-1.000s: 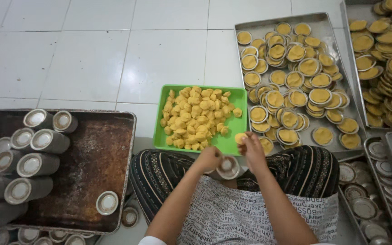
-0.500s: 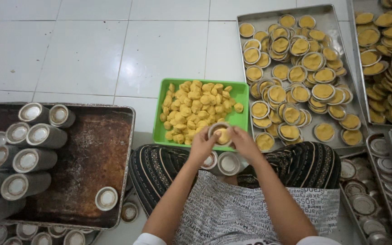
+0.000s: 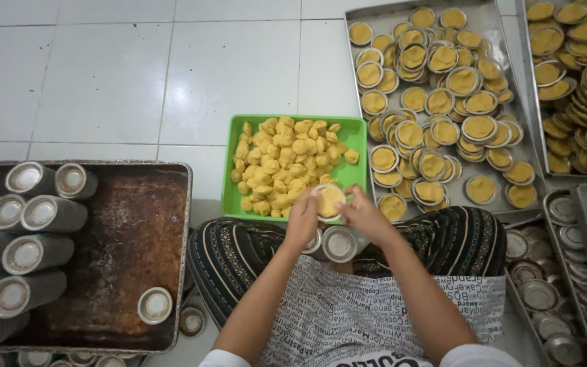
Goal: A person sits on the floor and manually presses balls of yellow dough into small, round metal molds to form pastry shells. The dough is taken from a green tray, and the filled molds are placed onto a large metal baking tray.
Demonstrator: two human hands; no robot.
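Both hands meet over the near edge of the green tray [image 3: 354, 129], sharing one small round tin mould [image 3: 329, 200] filled with yellow dough. The left hand [image 3: 304, 219] cups the mould's left side and the right hand [image 3: 363, 214] its right, fingers curled narrow around the rim, so each grip is closed on the mould. Both forearms run up from the near edge of the view, over the lap, converging at the mould.

Just near of the hands, a short stack of empty moulds [image 3: 339, 243] rests between the knees. The green tray holds loose dough pieces [image 3: 280, 170]. To the right, touching distance away, a metal tray [image 3: 497, 20] carries filled moulds. To the left, a dark baking tray [image 3: 123, 251] holds stacked tins [image 3: 35, 217] along its left side, with bare room on its right. White floor tiles [image 3: 137, 75] lie beyond.
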